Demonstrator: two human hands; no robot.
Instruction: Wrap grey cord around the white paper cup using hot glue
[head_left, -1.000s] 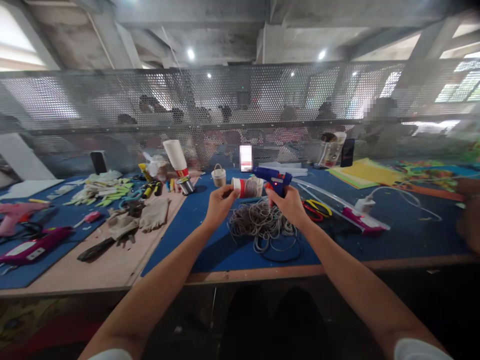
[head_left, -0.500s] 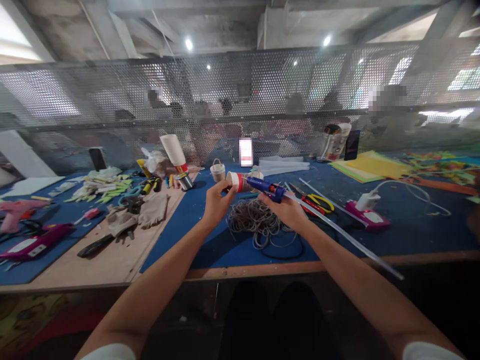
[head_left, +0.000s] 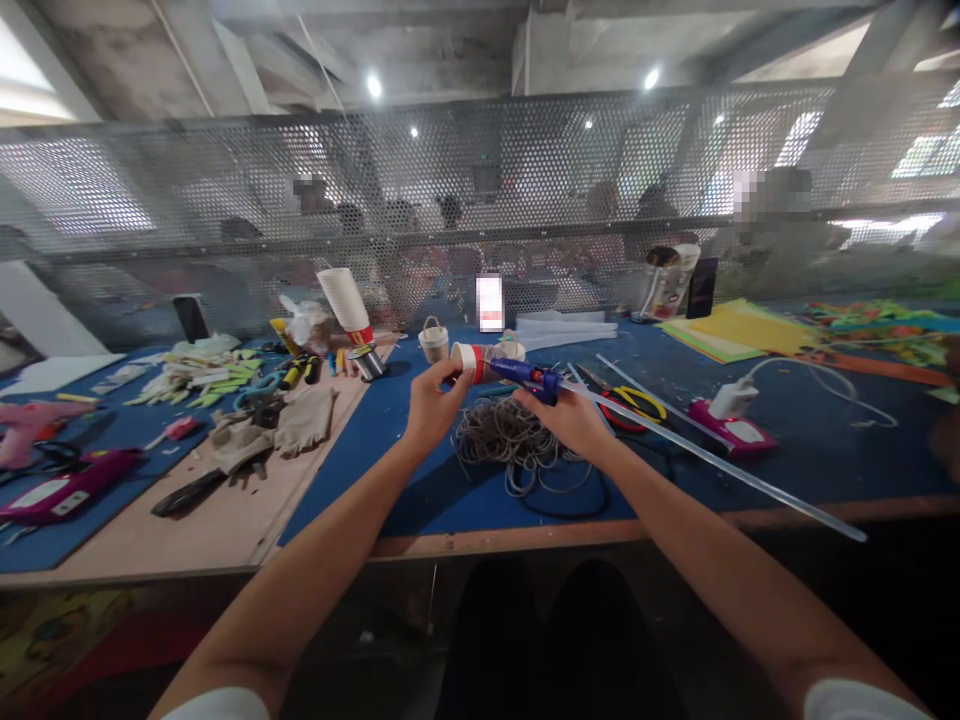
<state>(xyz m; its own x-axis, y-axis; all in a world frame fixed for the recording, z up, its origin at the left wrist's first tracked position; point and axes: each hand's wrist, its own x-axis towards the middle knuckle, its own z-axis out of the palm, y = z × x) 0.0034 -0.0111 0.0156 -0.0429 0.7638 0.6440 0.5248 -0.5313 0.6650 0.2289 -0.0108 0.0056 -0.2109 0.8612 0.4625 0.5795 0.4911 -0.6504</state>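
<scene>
My left hand (head_left: 437, 400) is closed on a paper cup (head_left: 469, 358) with a red band, which lies on its side in the air with its mouth to the left. A blue glue gun (head_left: 521, 374) is in my right hand (head_left: 566, 418), fingers wrapped round its handle. Its nozzle points left at the cup's side; whether it touches I cannot tell. From the gun's back a long clear glue stick (head_left: 735, 460) sticks out to the lower right. Below both hands lies a tangled heap of grey-brown cord (head_left: 499, 440) on the blue mat (head_left: 405, 495).
Behind the cup stands a small cord-wrapped cup with a handle (head_left: 434, 340). Stacked paper cups (head_left: 345, 300) lean at the back left. Yellow-handled pliers (head_left: 637, 402) and a purple power strip (head_left: 731, 428) lie right. Gloves (head_left: 306, 420) and a pink glue gun (head_left: 28, 430) lie left.
The glue gun's nozzle has dipped slightly, and the rear end of the glue stick has swung right and a little up. My left hand still holds the cup in nearly the same place.
</scene>
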